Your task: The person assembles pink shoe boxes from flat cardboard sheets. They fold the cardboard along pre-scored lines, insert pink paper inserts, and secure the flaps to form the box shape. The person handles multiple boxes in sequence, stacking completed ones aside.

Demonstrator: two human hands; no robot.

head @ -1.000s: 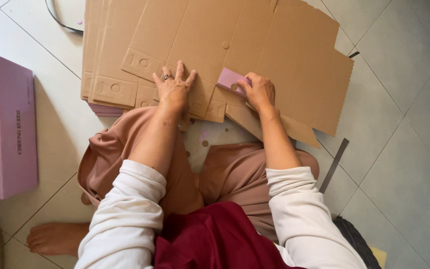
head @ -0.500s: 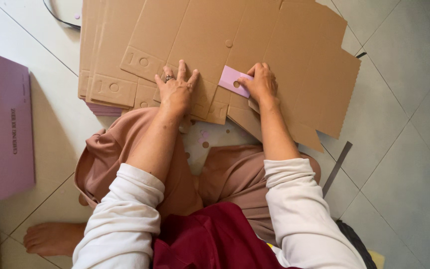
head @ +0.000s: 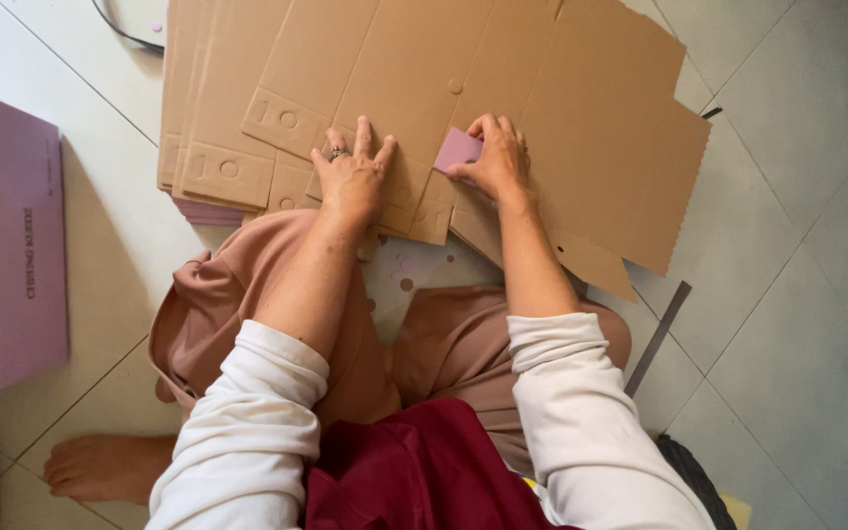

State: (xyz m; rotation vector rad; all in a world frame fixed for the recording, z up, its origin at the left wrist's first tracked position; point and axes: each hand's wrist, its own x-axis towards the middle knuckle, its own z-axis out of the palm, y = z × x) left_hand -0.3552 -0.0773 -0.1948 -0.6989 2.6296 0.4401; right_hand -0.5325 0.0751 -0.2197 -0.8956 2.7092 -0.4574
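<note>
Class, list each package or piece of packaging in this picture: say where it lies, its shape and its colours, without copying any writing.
Purple box: left edge, on the tiled floor; rectangular, made up, dark print on one side.
Flat cardboard blanks: stacked at top centre on the floor; brown, unfolded, slotted flaps; left hand pressed flat on them.
Purple flap: small folded panel on the top blank, under the right hand.

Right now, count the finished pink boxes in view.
1: a closed pink box lies on the floor tiles at the left edge, partly cut off by the frame. Others may sit out of view.
</note>
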